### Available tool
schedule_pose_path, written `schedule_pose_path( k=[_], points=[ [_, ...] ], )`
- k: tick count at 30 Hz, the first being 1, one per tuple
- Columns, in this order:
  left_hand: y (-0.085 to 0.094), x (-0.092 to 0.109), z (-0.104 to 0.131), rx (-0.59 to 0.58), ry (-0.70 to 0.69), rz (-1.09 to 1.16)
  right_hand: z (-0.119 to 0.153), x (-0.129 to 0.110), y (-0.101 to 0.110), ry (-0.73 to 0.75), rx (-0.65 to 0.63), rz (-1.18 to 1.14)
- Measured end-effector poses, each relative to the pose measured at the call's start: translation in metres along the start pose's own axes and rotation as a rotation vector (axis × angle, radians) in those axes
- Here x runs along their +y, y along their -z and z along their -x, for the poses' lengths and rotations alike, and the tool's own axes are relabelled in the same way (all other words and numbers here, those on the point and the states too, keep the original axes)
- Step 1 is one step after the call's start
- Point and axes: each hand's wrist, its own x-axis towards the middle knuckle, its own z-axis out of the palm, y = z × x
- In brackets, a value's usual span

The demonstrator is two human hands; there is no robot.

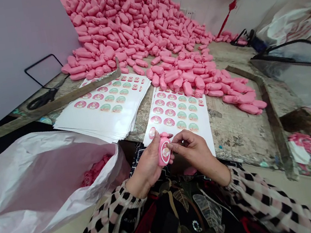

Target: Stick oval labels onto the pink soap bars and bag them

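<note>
Left hand wrapped around a pink toy; right hand pinching its edge, just above the lap. Just beyond, one sticker sheet; beside it one stack of sheets. Behind, uncounted pink toys heaped. Left, one white bag, one pair of scissors.

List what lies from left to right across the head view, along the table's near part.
White plastic bag → stack of sticker sheets → left hand → pink piece held in it → right hand → rusty metal bar → clear bin.
</note>
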Motion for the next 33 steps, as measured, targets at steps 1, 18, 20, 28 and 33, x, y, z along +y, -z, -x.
schedule_pose_path(
  k=[1,18,20,28,33],
  points=[
    [0.000,0.001,0.000,-0.002,0.007,-0.019,0.000,0.000,0.000,0.000,-0.005,0.002],
    [0.008,0.010,0.010,-0.250,0.170,-0.154,-0.014,-0.003,0.034,0.118,-0.015,0.255],
    [0.006,0.009,0.010,-0.252,0.167,-0.125,-0.015,0.000,0.031,0.028,0.026,0.122],
    [0.005,0.001,0.013,-0.383,0.244,-0.157,0.007,-0.007,-0.008,-0.258,-0.155,-0.435],
    [0.017,0.018,0.025,-0.380,0.252,-0.260,-0.001,0.006,0.007,-0.121,-0.195,-0.360]
  ],
)
